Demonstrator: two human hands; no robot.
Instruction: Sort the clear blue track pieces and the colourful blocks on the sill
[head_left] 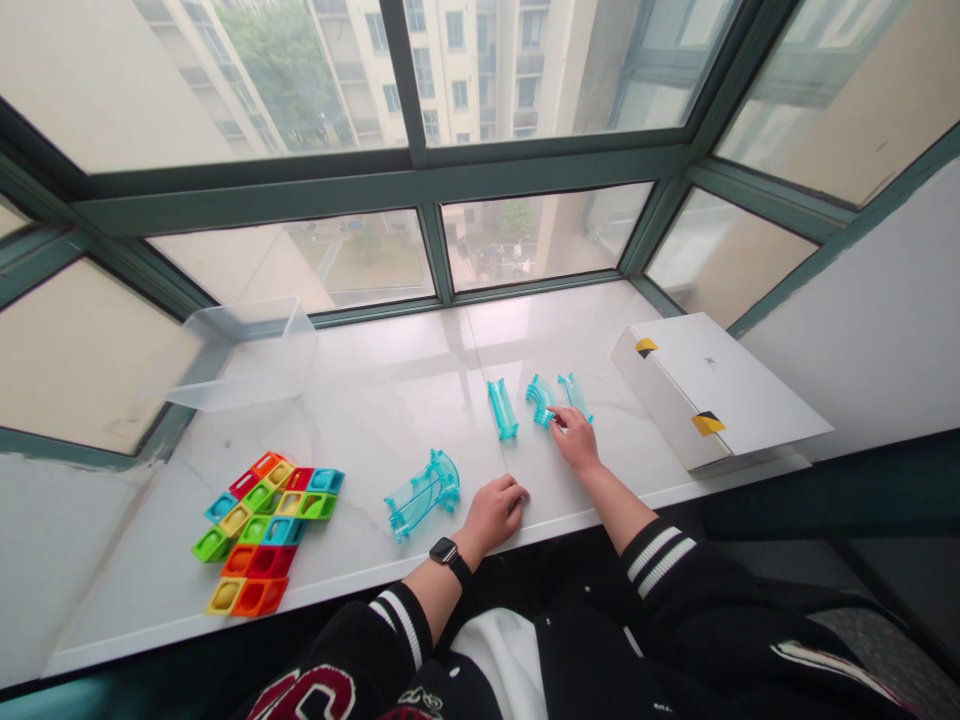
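Observation:
My right hand (pixel 574 437) rests on the white sill, its fingertips pinched on a curved clear-blue track piece (pixel 538 399). Another blue piece (pixel 576 394) lies just right of it and a straight blue channel (pixel 502 408) lies to its left. My left hand (pixel 495 510) lies near the sill's front edge with fingers curled loosely and nothing seen in them. A larger curved blue track section (pixel 422 492) lies left of that hand. Far left sits a cluster of several coloured square blocks (pixel 262 520).
A clear plastic tub (pixel 247 352) stands at the back left against the window. A flat white box with yellow tape (pixel 712 390) lies at the right end of the sill (pixel 390 400). Window frames rise behind.

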